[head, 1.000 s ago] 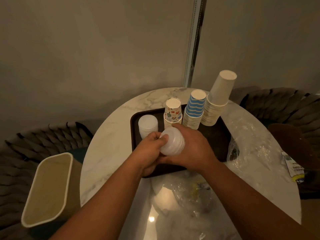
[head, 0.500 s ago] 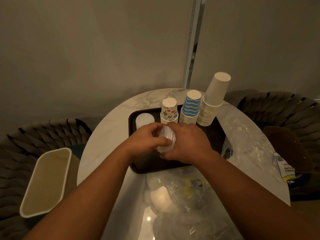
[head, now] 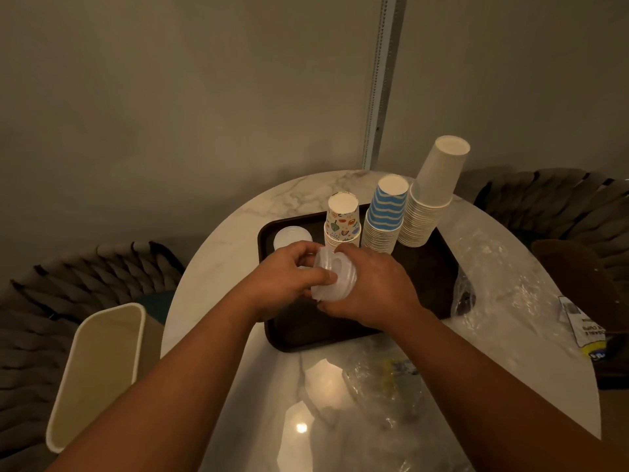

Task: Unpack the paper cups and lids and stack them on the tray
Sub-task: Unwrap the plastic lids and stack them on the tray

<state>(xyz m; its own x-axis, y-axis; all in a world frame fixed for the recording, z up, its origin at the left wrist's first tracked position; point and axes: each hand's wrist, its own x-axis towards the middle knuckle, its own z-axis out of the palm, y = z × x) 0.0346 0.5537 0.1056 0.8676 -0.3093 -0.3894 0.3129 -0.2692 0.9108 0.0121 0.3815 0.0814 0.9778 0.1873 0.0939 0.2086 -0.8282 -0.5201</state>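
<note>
A small stack of clear lids (head: pixel 335 275) sits in the middle of the frame, just above the dark tray (head: pixel 425 277). The stack lies on its side, its long way running left to right, with round faces turned toward each hand. The left hand (head: pixel 289 277) grips the left end with curled fingers and thumb. The right hand (head: pixel 371 287) wraps round the right end. Another lid pile (head: pixel 292 237) rests on the tray at upper left, beside three upside-down cup stacks (head: pixel 384 216).
</note>
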